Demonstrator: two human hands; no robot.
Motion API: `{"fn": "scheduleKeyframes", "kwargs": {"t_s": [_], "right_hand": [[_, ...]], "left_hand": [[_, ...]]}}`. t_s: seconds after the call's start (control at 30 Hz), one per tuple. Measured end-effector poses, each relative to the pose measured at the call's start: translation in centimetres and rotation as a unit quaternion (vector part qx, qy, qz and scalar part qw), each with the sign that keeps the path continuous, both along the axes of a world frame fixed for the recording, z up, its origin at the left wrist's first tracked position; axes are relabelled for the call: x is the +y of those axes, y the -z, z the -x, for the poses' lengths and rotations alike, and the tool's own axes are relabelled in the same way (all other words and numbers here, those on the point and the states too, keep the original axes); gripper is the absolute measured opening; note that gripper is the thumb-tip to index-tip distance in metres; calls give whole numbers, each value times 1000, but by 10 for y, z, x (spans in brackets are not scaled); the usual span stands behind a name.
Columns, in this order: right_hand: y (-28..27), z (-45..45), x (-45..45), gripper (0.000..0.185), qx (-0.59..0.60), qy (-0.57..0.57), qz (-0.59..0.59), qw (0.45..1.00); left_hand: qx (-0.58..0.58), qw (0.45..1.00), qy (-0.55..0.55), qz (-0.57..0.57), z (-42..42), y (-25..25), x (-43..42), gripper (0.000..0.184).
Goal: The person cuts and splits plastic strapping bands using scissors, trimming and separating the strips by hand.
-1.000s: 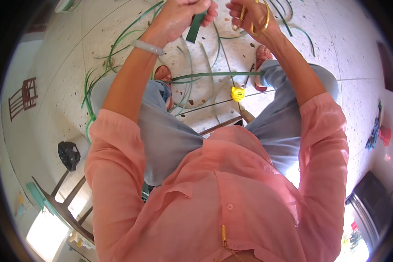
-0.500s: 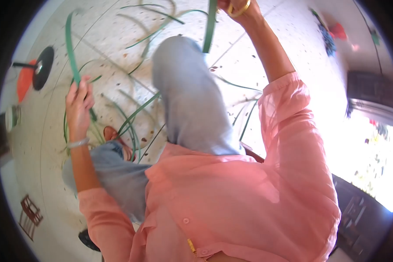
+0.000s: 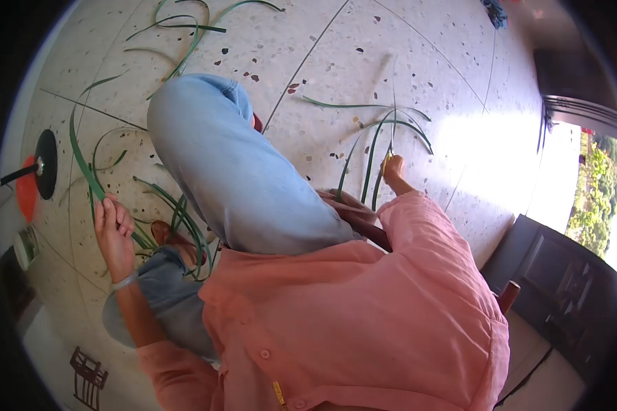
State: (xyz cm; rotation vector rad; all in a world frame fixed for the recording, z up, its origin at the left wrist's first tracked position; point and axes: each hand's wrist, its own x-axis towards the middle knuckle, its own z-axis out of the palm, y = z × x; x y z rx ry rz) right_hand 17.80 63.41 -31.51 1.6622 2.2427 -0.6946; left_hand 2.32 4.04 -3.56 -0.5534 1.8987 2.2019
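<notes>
- A person in a pink shirt (image 3: 349,322) sits over a pale speckled floor (image 3: 288,55), arms spread wide, the two hands well apart.
- At the left of the frame, the left hand (image 3: 116,236) has its fingers closed on a long flat green strip (image 3: 91,179), which rises from the fingertips and curves towards the upper left.
- Right of centre, the right hand (image 3: 394,168) is low among loose green strips (image 3: 346,105). A gold-coloured loop (image 3: 389,159) shows at its fingers, perhaps a scissor handle; whether the fingers are closed cannot be told.
- More strips lie in the upper left of the frame and, tangled, near a sandalled foot (image 3: 164,234) at lower left.
- The bent knee in blue jeans (image 3: 219,157) stands between the hands, so the held strip is best kept to the left of it, where it seems least likely to snag.
- A light pinch on the flat faces should suit the left hand; the strip looks thin and springy, and a hard squeeze could crease it.
- If the gold loop belongs to scissors, the points are better turned away from the leg and the strips.
- Taking one strip by its free end, rather than mid-curve, would likely avoid dragging its neighbours.
</notes>
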Motion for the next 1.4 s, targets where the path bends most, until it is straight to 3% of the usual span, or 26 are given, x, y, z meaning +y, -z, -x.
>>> {"fn": "scheduleKeyframes", "kwargs": {"t_s": [0.13,0.23,0.27,0.3,0.33,0.37,0.4,0.47,0.5,0.53,0.57,0.63,0.8,0.87,0.9,0.97,1.03,1.1,1.2,1.23,1.33,1.37,1.4], "right_hand": [[-9,-4,5,28,-35,28,-66,997],[-25,38,-1,31,28,5,-94,995],[-45,60,-15,38,94,12,-33,995],[-12,79,-9,40,132,-76,-65,986],[-60,112,-44,37,239,34,86,967],[-87,146,-71,31,337,119,245,901],[-129,170,-103,30,419,111,359,827],[-225,204,-167,31,454,95,552,693],[-253,219,-194,34,441,90,665,596],[-295,223,-223,37,413,87,728,541],[-329,222,-244,36,433,7,696,573],[-361,225,-278,32,527,-119,620,569],[-384,235,-319,22,465,-122,678,557],[-378,241,-334,17,483,-114,656,568],[-367,245,-343,17,476,-115,660,570],[-345,257,-359,16,460,-71,653,597],[-327,266,-368,15,408,-43,665,625],[-311,247,-397,14,337,-10,675,656],[-300,269,-394,14,375,-175,541,732],[-285,272,-405,14,366,-163,552,731],[-275,292,-399,19,298,-242,711,589],[-275,299,-395,19,304,-442,531,656],[-280,298,-392,19,292,-606,316,668]], "left_hand": [[-13,999,16,25,-6,-11,25,19],[-1,999,39,24,-7,-27,41,19],[9,998,51,19,-8,-32,46,20],[14,998,62,18,-9,-41,58,20],[16,997,70,42,-11,-52,73,18],[18,995,78,66,-12,-62,88,17],[23,994,90,65,-12,-71,100,17],[22,982,130,131,-15,-88,120,18],[25,982,131,133,-15,-98,132,18],[34,975,146,165,-16,-109,142,19],[43,967,158,198,-18,-119,150,20],[43,961,173,213,-23,-135,158,21],[22,953,225,202,-29,-154,145,24],[215,846,207,442,-32,-146,140,20],[208,848,203,443,-37,-153,145,20],[385,672,217,594,-45,-187,175,19],[395,703,365,464,-51,-222,194,20],[381,723,435,379,-57,-234,197,21],[387,740,434,339,-69,-230,187,22],[379,746,431,338,-70,-227,185,23],[372,751,439,325,-71,-225,181,24],[372,754,436,320,-73,-223,179,24],[372,758,433,317,-76,-222,176,25]]}}
